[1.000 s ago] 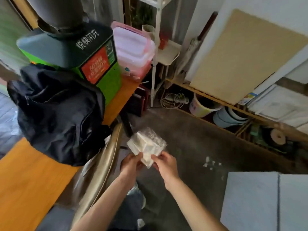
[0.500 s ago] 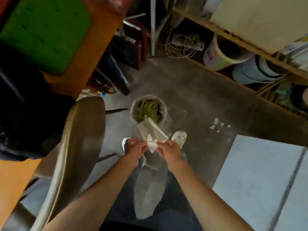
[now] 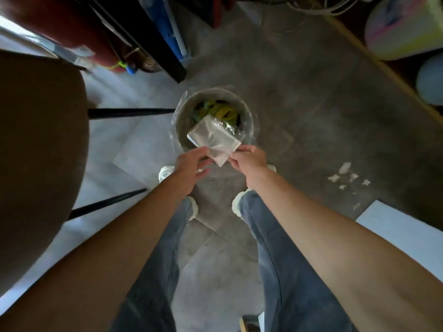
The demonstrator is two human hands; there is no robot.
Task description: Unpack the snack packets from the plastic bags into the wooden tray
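- A brown chair seat is seen filling the left edge, with its dark legs stretched over the pale floor tiles.
- The left hand is held out above the floor, its fingers loosely spread; only the thumb and forefinger tip are set against the lower left edge of the plastic bag.
- The plastic bag, clear and crumpled flat, is held in the air between both hands, directly over a round bin lined with clear film.
- Yellow and green scraps are seen inside the bin, partly covered by the bag.
- The right hand is curled, and the bag's lower right corner is pinched between its thumb and fingers.
- Blue jeans and white shoes are seen below the hands, standing on the grey floor.
- Small white flecks are scattered on the floor to the right.
- A pastel tub is stood at the upper right corner, near a wooden rail.
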